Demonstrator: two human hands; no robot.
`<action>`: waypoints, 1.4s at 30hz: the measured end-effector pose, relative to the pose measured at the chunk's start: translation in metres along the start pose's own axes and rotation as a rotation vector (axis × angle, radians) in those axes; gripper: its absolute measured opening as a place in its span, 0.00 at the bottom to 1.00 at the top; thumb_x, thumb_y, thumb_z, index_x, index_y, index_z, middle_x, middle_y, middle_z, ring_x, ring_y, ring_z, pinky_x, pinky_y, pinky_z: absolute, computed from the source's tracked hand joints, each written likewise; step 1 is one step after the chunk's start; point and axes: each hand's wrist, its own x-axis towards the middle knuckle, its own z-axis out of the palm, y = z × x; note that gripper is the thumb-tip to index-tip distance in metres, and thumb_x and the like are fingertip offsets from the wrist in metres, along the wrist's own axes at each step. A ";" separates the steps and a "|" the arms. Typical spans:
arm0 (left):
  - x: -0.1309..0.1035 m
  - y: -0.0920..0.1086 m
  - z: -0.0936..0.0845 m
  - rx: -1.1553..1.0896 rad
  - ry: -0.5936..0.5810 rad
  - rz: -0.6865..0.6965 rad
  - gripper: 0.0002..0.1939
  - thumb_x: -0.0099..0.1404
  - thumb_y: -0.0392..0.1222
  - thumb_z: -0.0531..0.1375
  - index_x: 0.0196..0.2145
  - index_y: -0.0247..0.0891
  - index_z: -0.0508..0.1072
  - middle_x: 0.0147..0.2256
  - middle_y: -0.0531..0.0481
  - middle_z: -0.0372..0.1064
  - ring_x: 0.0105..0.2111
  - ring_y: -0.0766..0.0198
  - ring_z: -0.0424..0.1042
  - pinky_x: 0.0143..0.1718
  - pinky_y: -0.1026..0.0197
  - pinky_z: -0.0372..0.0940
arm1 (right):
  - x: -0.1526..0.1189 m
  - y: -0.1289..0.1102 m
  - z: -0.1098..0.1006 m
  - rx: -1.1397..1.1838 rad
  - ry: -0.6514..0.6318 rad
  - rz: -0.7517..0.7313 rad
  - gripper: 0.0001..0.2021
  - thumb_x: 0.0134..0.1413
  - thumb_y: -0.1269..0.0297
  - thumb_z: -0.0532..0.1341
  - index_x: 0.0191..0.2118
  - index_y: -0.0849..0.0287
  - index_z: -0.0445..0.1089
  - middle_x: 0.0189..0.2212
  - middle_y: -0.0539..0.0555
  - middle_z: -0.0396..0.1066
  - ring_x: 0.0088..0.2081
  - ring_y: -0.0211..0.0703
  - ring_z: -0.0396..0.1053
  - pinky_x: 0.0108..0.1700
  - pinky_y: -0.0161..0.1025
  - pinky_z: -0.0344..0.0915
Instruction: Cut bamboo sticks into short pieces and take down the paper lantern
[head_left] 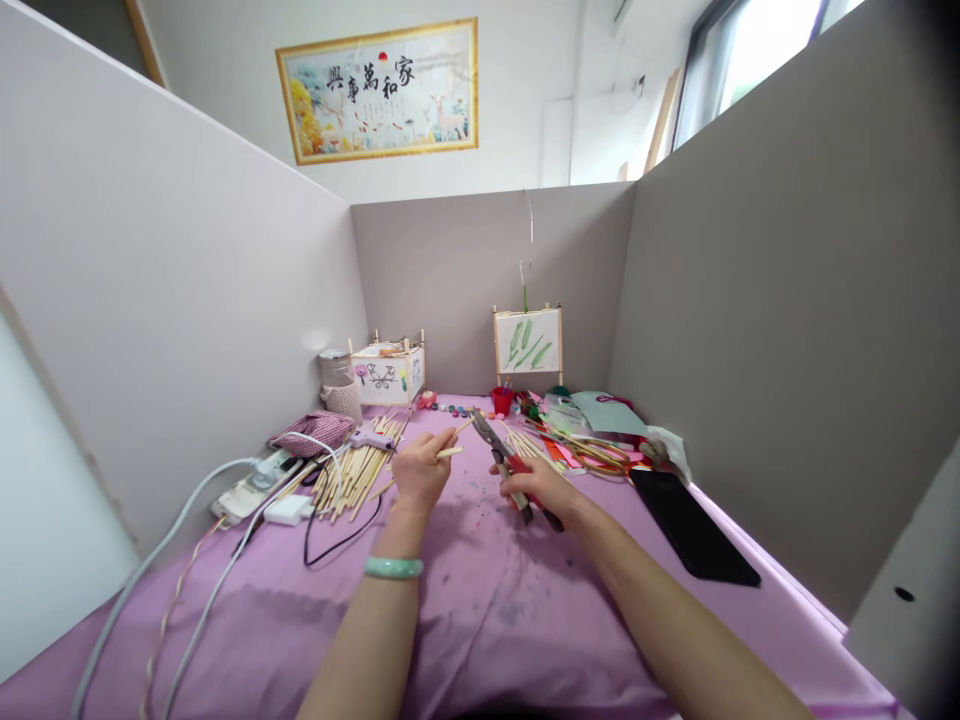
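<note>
My left hand [424, 468], with a pale green bangle [394, 568] on the wrist, is closed around thin wooden sticks [450, 453] that poke out past the fingers. My right hand [541, 483] grips a pair of pliers [491, 440] with red and dark handles. The jaws point away from me, close to the tip of one stick; whether they touch it I cannot tell. Left of my left hand lies a pile of wooden sticks [352, 475], with a lilac glue gun [371, 438] resting on it. More loose sticks [529, 447] lie beyond my right hand.
At left are a power strip [244, 497], cables, a checked pouch [313, 432] and a jar [339, 385]. Paper lanterns [382, 372] stand at the back, near a red cup [502, 400]. Gold hoops [600, 458] and a black tablet-like slab [694, 525] lie right. Grey partitions enclose the purple-covered table.
</note>
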 end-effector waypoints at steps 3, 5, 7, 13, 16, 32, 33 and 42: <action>0.002 -0.001 -0.003 -0.032 0.024 0.027 0.14 0.65 0.49 0.55 0.41 0.48 0.79 0.28 0.49 0.73 0.26 0.65 0.67 0.26 0.63 0.49 | -0.002 -0.001 -0.002 0.095 -0.089 0.000 0.20 0.36 0.68 0.62 0.41 0.63 0.69 0.23 0.50 0.69 0.23 0.38 0.67 0.26 0.35 0.63; 0.002 -0.002 -0.005 -0.061 0.042 0.043 0.14 0.65 0.49 0.55 0.41 0.47 0.79 0.28 0.49 0.73 0.27 0.65 0.68 0.27 0.64 0.51 | -0.003 -0.001 -0.002 0.147 -0.138 -0.017 0.21 0.36 0.68 0.62 0.42 0.64 0.69 0.24 0.51 0.70 0.23 0.38 0.67 0.27 0.36 0.63; 0.003 -0.002 -0.006 -0.087 0.058 0.058 0.14 0.65 0.49 0.55 0.41 0.46 0.79 0.28 0.48 0.74 0.27 0.65 0.69 0.27 0.64 0.52 | -0.003 -0.001 -0.003 0.192 -0.172 -0.020 0.21 0.36 0.68 0.62 0.43 0.65 0.69 0.24 0.52 0.70 0.23 0.39 0.68 0.28 0.36 0.63; 0.006 -0.005 0.000 -0.292 0.122 0.047 0.14 0.64 0.48 0.57 0.39 0.43 0.79 0.28 0.47 0.75 0.27 0.65 0.70 0.30 0.64 0.59 | -0.012 -0.004 0.002 0.442 -0.407 -0.045 0.23 0.37 0.64 0.59 0.45 0.63 0.68 0.25 0.52 0.70 0.23 0.39 0.66 0.29 0.39 0.64; 0.009 -0.006 0.004 -0.499 0.193 -0.003 0.14 0.63 0.49 0.58 0.38 0.40 0.79 0.31 0.46 0.76 0.30 0.64 0.72 0.34 0.63 0.63 | -0.015 -0.009 0.000 0.677 -0.485 -0.156 0.25 0.40 0.62 0.56 0.48 0.61 0.67 0.27 0.52 0.70 0.24 0.40 0.66 0.31 0.41 0.64; 0.009 0.004 0.000 -0.794 -0.019 -0.192 0.15 0.61 0.49 0.59 0.38 0.37 0.79 0.19 0.55 0.63 0.22 0.70 0.62 0.28 0.67 0.60 | -0.002 -0.008 0.004 0.297 0.080 -0.073 0.20 0.44 0.58 0.67 0.44 0.59 0.67 0.34 0.55 0.72 0.36 0.46 0.71 0.42 0.45 0.66; 0.008 0.004 0.000 -0.788 -0.016 -0.194 0.15 0.61 0.49 0.59 0.38 0.38 0.79 0.19 0.55 0.64 0.22 0.70 0.62 0.27 0.67 0.60 | -0.002 -0.008 0.004 0.361 0.065 -0.047 0.20 0.45 0.55 0.66 0.44 0.59 0.67 0.36 0.56 0.72 0.37 0.47 0.71 0.43 0.45 0.66; 0.009 0.003 0.000 -0.784 0.010 -0.191 0.15 0.61 0.49 0.59 0.38 0.38 0.79 0.19 0.56 0.63 0.21 0.70 0.63 0.27 0.68 0.60 | 0.002 0.000 -0.008 0.926 -0.270 0.432 0.22 0.58 0.47 0.50 0.40 0.65 0.65 0.39 0.67 0.73 0.43 0.52 0.72 0.47 0.50 0.65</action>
